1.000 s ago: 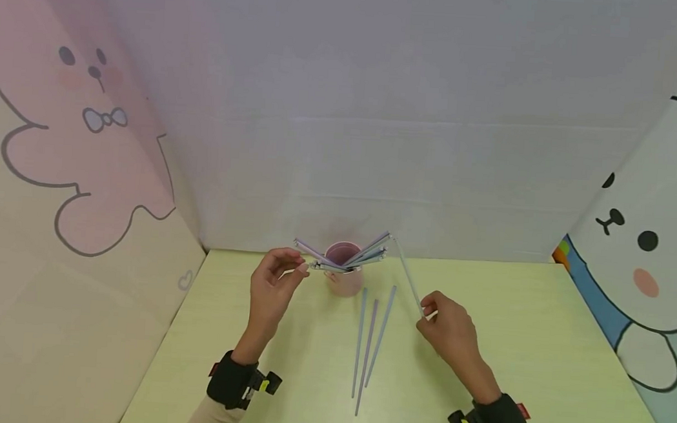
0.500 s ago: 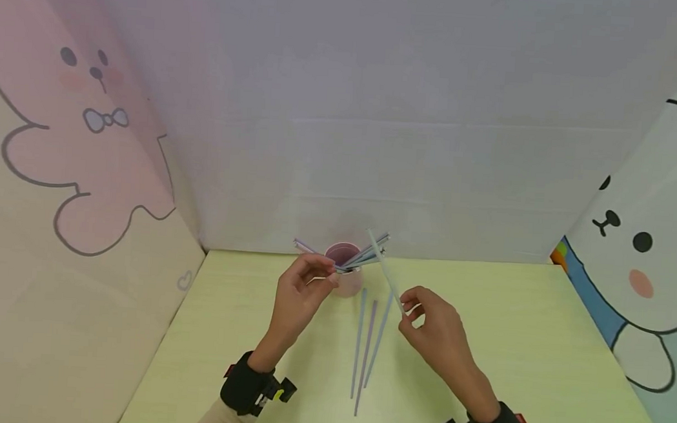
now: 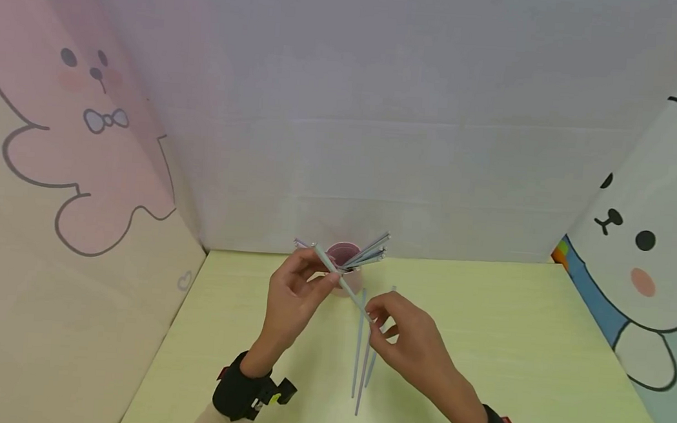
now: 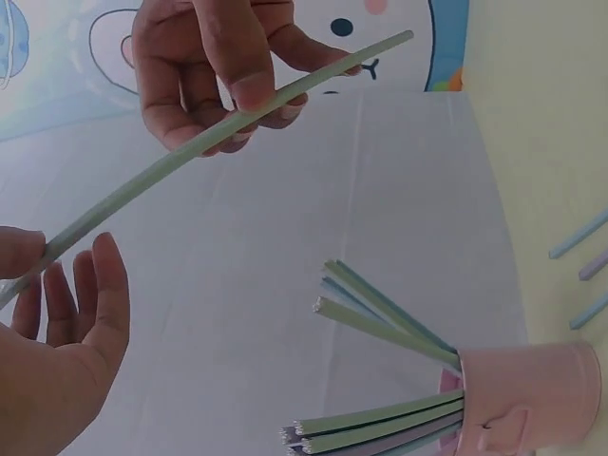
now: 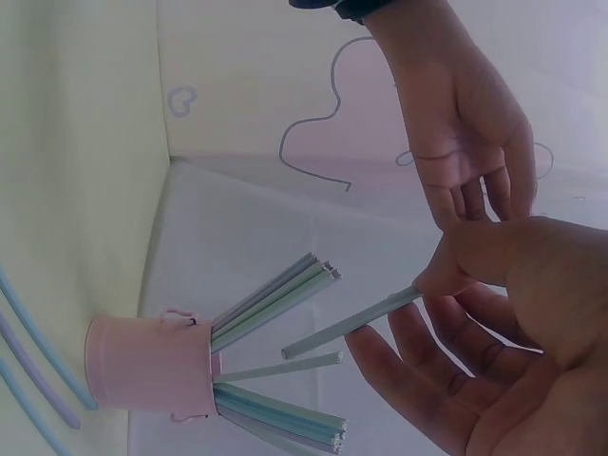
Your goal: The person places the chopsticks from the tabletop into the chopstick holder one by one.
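Observation:
Both hands hold one thin pale green stick (image 3: pixel 354 296) in the air, slanting in front of a small pink pail (image 3: pixel 350 283). My left hand (image 3: pixel 295 293) pinches its upper part between thumb and fingers. Near the lower end, my right hand (image 3: pixel 412 332) grips it with thumb and fingertips. In the left wrist view the stick (image 4: pixel 152 176) runs from the left hand (image 4: pixel 66 351) past the right hand (image 4: pixel 218 76). Seen from the right wrist, a free end of the stick (image 5: pixel 323 337) points towards the pail (image 5: pixel 152 366).
Several green, blue and purple sticks (image 5: pixel 280 304) stand in the pail, fanning out over its rim. Three more sticks (image 3: pixel 357 361), blue and purple, lie on the pale yellow table (image 3: pixel 220 334), partly behind the right hand. A white backdrop (image 3: pixel 412 145) rises behind the pail.
My right hand has moved left, bringing the green stick across to the left hand. The left hand has shifted right and now pinches the stick too.

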{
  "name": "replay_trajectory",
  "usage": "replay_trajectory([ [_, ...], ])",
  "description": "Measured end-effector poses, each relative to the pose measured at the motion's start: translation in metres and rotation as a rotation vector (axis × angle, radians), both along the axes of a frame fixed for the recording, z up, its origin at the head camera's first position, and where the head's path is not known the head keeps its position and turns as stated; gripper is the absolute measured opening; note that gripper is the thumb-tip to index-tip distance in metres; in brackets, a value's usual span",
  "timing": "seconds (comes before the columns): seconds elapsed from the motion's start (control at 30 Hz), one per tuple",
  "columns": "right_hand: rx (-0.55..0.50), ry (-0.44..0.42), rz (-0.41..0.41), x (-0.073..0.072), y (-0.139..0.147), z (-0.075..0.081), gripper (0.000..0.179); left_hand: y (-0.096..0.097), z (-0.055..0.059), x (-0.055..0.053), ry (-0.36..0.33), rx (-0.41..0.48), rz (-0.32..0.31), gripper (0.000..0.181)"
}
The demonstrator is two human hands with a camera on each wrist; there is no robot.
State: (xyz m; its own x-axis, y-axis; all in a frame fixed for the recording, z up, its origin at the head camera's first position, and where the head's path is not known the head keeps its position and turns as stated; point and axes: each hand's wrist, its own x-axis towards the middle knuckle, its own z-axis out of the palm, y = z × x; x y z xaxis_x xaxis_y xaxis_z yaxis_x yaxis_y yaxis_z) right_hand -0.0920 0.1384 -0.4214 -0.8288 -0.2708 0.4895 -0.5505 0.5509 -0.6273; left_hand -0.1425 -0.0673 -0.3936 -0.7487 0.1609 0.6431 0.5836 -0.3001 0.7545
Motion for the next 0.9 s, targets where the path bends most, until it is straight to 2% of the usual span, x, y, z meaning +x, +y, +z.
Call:
replay_trajectory([
  [0.23, 0.042, 0.018, 0.002, -0.004, 0.001, -0.009, 0.026, -0.001, 0.000, 0.001, 0.006, 0.034, -0.016, 0.027],
  [0.47, 0.119, 0.023, -0.034, -0.012, 0.011, -0.026, 0.025, -0.011, -0.001, -0.004, 0.021, 0.069, 0.033, 0.027],
  [0.67, 0.212, -0.017, -0.135, -0.021, 0.020, -0.047, 0.025, -0.023, 0.004, -0.007, -0.007, 0.081, 0.118, 0.028],
  [0.9, 0.285, -0.152, -0.310, -0.041, 0.022, -0.082, 0.021, -0.031, 0.009, -0.020, 0.001, 0.121, 0.150, 0.025],
])
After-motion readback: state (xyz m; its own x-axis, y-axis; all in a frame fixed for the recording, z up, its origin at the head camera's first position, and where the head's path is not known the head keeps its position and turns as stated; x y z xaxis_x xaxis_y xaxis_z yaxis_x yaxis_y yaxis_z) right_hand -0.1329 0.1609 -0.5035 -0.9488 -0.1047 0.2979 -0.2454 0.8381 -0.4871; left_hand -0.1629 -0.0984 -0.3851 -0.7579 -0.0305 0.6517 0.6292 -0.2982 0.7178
